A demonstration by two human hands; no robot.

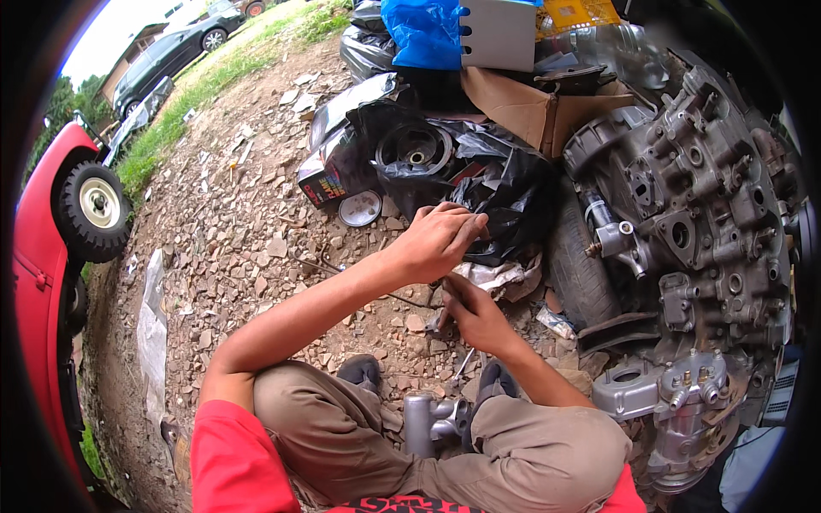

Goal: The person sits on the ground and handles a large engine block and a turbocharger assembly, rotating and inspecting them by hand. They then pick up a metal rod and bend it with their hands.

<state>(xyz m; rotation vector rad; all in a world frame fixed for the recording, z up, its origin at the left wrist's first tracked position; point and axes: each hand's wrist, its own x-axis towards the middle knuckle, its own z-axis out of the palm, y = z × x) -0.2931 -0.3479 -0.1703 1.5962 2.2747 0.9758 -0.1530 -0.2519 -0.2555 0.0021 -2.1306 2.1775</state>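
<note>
My left hand (440, 237) is raised in front of me, its fingers curled and pressed together at the tips. What they hold, if anything, is too small to make out. Just below and to its right, my right hand (470, 312) is closed, with the thumb against the fingers; its grip is hidden by its own fingers. A silver metal pipe fitting (419, 425) stands on the ground between my legs. Close to my right shoe lies a thin metal shaft (464, 364). A black plastic bag (505, 201) with a round metal pulley (416, 150) lies beyond my hands.
A large engine block (693, 197) fills the right side, with a tire (581, 256) beside it and a silver cylindrical part (691, 385) nearer me. A round lid (360, 209) lies on stony ground. A cardboard box (513, 103) stands behind; a red vehicle (43, 256) is at left.
</note>
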